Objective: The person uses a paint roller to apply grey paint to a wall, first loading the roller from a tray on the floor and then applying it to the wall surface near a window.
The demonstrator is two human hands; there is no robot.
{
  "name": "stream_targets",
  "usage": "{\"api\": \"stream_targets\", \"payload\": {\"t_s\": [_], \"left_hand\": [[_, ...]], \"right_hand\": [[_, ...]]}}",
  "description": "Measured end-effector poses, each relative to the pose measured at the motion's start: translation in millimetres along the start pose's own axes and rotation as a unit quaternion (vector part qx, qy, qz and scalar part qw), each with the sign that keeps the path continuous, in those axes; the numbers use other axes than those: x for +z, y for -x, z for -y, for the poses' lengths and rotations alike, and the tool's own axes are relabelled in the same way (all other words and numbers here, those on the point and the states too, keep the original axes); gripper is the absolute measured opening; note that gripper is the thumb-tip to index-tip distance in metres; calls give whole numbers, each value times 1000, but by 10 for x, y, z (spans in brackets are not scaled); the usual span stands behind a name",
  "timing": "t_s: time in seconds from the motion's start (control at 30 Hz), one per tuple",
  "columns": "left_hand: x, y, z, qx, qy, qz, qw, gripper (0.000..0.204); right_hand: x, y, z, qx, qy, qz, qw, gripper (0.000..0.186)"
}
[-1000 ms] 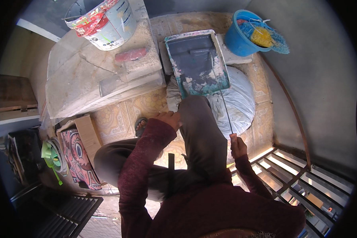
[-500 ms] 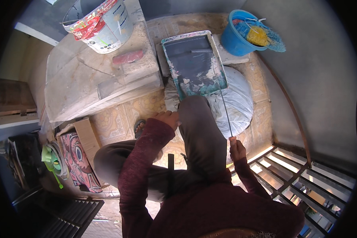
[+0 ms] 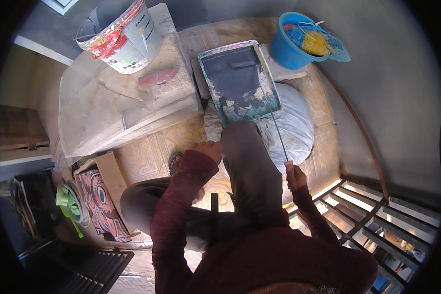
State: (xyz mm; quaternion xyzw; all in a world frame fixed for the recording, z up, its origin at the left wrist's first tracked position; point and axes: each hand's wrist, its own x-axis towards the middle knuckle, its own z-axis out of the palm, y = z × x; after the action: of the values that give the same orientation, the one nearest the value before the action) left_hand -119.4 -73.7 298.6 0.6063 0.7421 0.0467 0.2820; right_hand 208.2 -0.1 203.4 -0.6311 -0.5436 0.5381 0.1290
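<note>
My right hand (image 3: 297, 179) is closed round the reddish-brown grip of a paint roller (image 3: 279, 132), right of my raised knee. Its long thin rod reaches over the near right rim of a paint tray (image 3: 278, 96). The roller's head (image 3: 243, 64) lies in dark grey paint at the tray's far part, coated in the same grey. White and teal dried paint crusts the tray's rim and near slope. My left hand (image 3: 209, 151) rests against the left side of my knee, fingers curled, fingertips hidden; I see nothing held in it.
A paint-stained bucket (image 3: 137, 46) and a pink block-like piece (image 3: 157, 77) sit on the stone ledge (image 3: 103, 108) at left. A blue bucket (image 3: 291, 46) with netting stands far right. White sheeting (image 3: 296, 122) lies by the tray. A cardboard box (image 3: 110, 171) is left, metal bars (image 3: 367, 215) right.
My right hand has moved slightly forward with the roller's grip. The roller's head stays in the grey paint. My left hand keeps its place at the knee; the view has shifted a little.
</note>
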Motion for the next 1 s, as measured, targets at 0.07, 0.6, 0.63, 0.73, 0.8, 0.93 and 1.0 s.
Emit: {"api": "stream_targets", "payload": {"t_s": [0.07, 0.6, 0.63, 0.73, 0.8, 0.93, 1.0], "left_hand": [[30, 2, 9, 3, 15, -9, 1000, 18], [173, -82, 32, -5, -2, 32, 999, 16], [252, -113, 84, -2, 4, 37, 999, 17], [163, -134, -12, 12, 26, 51, 998, 19], [111, -67, -1, 18, 42, 45, 998, 19], [-25, -32, -125, 43, 85, 37, 995, 20], [-74, -31, -223, 101, 124, 4, 987, 20]], "right_hand": [[-63, 177, -75, 30, -1, 7, 1000, 49], [1, -50, -476, -53, -86, 34, 994, 43], [-26, -2, -279, -20, -107, 49, 993, 38], [-147, -18, -395, -17, -116, 50, 992, 25], [-149, -19, -378, -32, -125, 58, 990, 24], [-195, -181, -194, -104, -134, 58, 984, 28], [-209, -328, 9, -132, -128, 53, 982, 30]]}}
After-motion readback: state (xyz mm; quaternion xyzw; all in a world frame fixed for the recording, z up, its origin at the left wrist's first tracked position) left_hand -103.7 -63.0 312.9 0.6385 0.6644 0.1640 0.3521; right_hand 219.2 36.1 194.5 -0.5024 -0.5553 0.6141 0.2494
